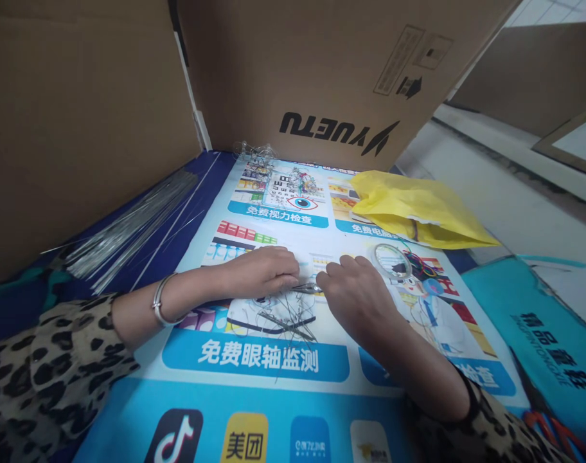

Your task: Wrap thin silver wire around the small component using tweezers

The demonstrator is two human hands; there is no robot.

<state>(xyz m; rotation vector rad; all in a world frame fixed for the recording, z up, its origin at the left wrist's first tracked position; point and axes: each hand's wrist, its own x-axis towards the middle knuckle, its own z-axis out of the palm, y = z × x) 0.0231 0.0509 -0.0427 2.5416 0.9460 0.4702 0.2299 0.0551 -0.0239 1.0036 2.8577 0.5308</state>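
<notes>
My right hand (355, 292) is closed in a fist over the printed sheet, around pliers (308, 288) whose metal jaws point left. Facing it, my left hand (268, 270) has its fingers pressed together by the tip of the jaws. What my left fingers pinch is too small to make out. Just below both hands lies a loose tangle of cut wire pieces (290, 316). To the right of my right hand are a round wire coil (392, 260) and some coloured thin strands (425, 265).
A bundle of straight wires (133, 222) lies at left. Tangled wire clusters (302, 181) rest at the back of the printed sheet (216, 402). A yellow bag (418, 206), a teal bag (538, 321) and red handles (553, 431) are at right. Cardboard (254, 71) walls the back.
</notes>
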